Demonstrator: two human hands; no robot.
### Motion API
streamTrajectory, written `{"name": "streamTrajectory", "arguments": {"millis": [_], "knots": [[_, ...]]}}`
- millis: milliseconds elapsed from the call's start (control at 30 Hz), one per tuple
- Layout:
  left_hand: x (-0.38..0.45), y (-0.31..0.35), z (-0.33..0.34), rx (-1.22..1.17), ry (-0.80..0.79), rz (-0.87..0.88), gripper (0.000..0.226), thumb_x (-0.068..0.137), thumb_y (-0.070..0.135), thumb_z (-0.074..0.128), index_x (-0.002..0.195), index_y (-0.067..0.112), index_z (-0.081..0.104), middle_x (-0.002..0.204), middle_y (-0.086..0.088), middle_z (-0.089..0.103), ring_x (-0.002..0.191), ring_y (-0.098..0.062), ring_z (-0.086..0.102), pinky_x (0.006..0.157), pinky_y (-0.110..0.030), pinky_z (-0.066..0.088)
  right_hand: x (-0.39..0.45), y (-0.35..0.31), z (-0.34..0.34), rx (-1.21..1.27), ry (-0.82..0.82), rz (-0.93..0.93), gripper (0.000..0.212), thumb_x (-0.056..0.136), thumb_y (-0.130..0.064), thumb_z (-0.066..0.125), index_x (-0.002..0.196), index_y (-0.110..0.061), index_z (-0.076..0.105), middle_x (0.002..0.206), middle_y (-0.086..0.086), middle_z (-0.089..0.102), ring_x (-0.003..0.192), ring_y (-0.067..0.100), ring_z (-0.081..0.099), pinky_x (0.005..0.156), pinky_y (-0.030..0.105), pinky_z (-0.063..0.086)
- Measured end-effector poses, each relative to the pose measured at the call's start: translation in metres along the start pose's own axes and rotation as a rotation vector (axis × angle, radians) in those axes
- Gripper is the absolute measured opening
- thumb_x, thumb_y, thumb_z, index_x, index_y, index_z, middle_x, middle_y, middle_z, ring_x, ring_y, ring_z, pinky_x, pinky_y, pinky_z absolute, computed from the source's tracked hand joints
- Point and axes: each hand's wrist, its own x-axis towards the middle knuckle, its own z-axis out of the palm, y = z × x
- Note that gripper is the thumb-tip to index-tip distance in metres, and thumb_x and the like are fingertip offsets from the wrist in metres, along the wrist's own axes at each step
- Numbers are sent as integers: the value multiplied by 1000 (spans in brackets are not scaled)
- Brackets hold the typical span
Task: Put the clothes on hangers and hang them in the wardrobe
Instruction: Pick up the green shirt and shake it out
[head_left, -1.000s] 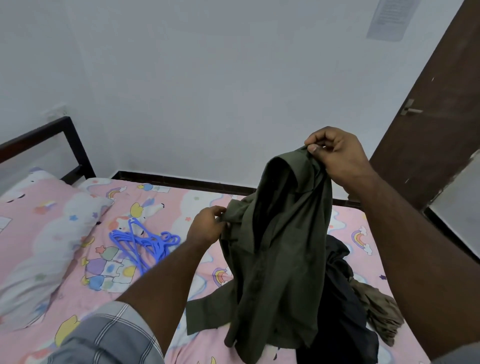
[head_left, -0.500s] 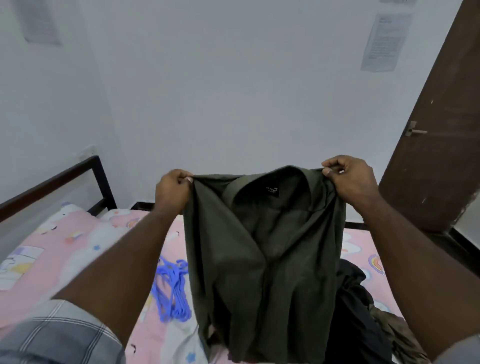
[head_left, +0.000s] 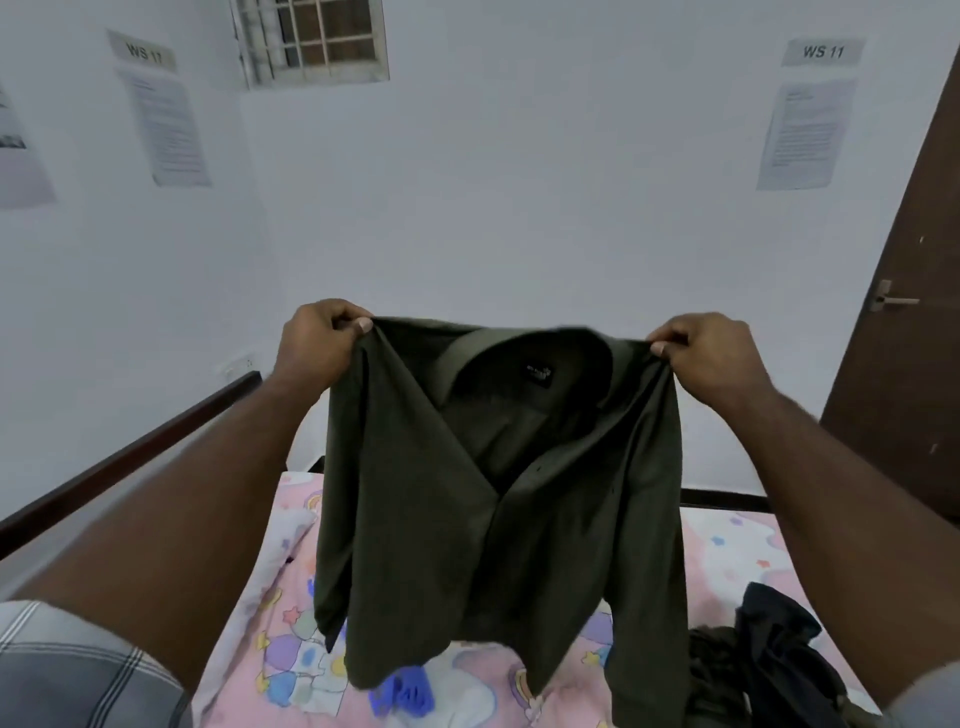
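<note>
Hands, the left hand (head_left: 322, 345) and the right hand (head_left: 701, 358), each pinch one shoulder of the dark green shirt (head_left: 498, 509) above the bed (head_left: 727, 545).

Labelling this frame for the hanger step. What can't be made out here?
- Blue hangers: head view, mostly hidden behind the green shirt's hem, blurred; count unclear.
- Dark clothes pile: cut off by the bottom edge and the right forearm.
- Wall papers: text too small.
- Wardrobe: not in view.

White walls (head_left: 519, 208), barred window (head_left: 311, 41), brown door (head_left: 914, 312), pink-sheeted bed (head_left: 727, 551)
</note>
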Motion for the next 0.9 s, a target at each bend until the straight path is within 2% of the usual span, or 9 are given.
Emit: {"name": "streamTrajectory", "arguments": {"millis": [133,267,333,433,533,600,733,833,900], "knots": [[5,-18,-7,85,-118,-10,10,96,21,65,93,22,74,92,2,71,91,-17,64,74,-28,47,8,-15,9,-24,-39,-11,16,91,-11,66,100,-17,78,104,1,75,102,20,66,85,25,46],[8,-35,-9,-114,-151,-44,12,100,17,60,92,17,71,89,-1,68,82,-15,60,75,-30,52,10,-27,13,55,85,47,17,93,-12,63,100,-19,76,100,-2,74,92,14,63,82,23,45],[9,-47,-9,-196,-221,-108,13,100,17,60,90,17,70,90,-5,66,85,-19,59,81,-43,54,8,-34,18,97,6,77,15,92,-10,64,98,-16,77,93,-2,72,85,16,65,84,33,54],[10,-64,-7,-224,-311,-176,16,100,16,60,87,17,69,85,-6,63,80,-21,55,74,-39,49,-1,-38,24,162,20,149,15,94,-10,62,96,-16,75,89,0,72,78,23,70,80,41,60],[6,-83,-5,-172,-487,-249,18,102,17,57,89,16,68,81,-5,62,73,-17,51,68,-32,45,-15,-39,34,152,-185,234,13,95,-9,62,94,-16,74,88,5,71,77,24,70,63,34,60],[3,-99,-4,-164,-620,-319,18,103,15,56,89,14,67,77,-1,62,67,-13,51,63,-26,45,-24,-36,41,134,-279,274,14,95,-9,62,91,-16,74,90,5,70,77,18,64,54,26,51],[2,-136,2,-260,-843,-478,21,102,7,52,91,8,70,85,-8,67,71,-16,61,61,-28,54,-40,-23,52,129,-493,373,16,93,-4,62,87,-14,73,83,6,67,72,16,56,52,22,46],[-2,-161,17,-246,-1013,-604,37,99,-4,48,74,9,72,78,-10,68,66,-19,64,59,-29,57,-52,-10,72,105,-656,458,16,92,-1,63,86,-11,73,75,6,64,61,14,51,48,21,42],[-8,-177,32,-198,-1074,-663,38,97,-8,46,72,9,69,78,-12,66,63,-20,64,57,-29,56,-58,-2,90,52,-722,513,15,91,-1,63,87,-11,74,73,4,63,61,14,50,47,20,42]]}}
